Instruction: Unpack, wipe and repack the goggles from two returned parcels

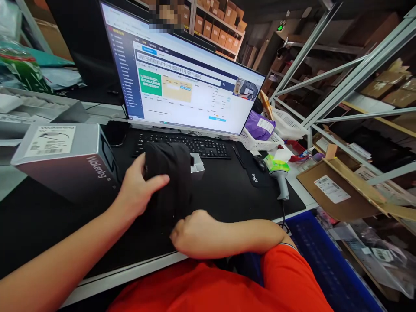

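A black fabric case (pixel 173 177) is held upright above the desk mat. My left hand (pixel 138 186) grips its left side, with the thumb laid across the front. My right hand (pixel 191 232) is curled closed at the lower right edge of the case; its fingertips are hidden, so what they pinch cannot be made out. Behind the case, a small white box (pixel 196 164) shows in part. To the left stands a large grey box (pixel 68 160) printed "Wakening", with a label on its top.
A monitor (pixel 195 104) stands behind a black keyboard (pixel 208 146). On the right are a mouse (pixel 260 164), a pen (pixel 238 157), a barcode scanner (pixel 282 186) and white baskets (pixel 256 142). An opened cardboard box (pixel 344 190) and a blue crate (pixel 321 260) flank the desk's right edge.
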The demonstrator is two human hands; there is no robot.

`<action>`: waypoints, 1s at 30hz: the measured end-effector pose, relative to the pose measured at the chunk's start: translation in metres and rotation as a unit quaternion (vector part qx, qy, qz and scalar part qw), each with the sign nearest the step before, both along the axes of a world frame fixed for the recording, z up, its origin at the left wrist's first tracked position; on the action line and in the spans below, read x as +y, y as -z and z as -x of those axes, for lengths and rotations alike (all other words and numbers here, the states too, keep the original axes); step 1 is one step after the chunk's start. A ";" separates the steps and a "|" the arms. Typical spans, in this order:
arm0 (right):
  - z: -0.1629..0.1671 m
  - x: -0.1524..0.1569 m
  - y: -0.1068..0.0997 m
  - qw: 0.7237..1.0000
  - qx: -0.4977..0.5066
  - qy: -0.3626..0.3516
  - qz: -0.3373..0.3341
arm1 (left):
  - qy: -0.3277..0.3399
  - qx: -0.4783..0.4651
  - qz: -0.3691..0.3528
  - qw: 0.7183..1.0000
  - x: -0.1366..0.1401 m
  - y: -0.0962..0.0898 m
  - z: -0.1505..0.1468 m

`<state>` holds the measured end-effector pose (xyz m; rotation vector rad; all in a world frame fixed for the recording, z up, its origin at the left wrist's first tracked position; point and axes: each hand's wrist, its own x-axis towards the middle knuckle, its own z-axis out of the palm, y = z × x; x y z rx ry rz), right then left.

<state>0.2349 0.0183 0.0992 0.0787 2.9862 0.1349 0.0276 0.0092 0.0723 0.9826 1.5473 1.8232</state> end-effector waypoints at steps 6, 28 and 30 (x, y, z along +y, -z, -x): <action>0.042 0.024 0.035 0.992 0.029 0.122 -0.035 | -0.011 -0.217 -0.064 0.974 0.022 -0.033 -0.016; 0.022 0.095 -0.024 0.922 0.266 0.150 0.237 | 0.012 -0.206 -0.030 0.978 -0.034 0.031 -0.049; 0.023 0.090 -0.021 0.932 0.250 0.155 0.212 | 0.033 -0.183 -0.009 0.983 -0.048 0.040 -0.062</action>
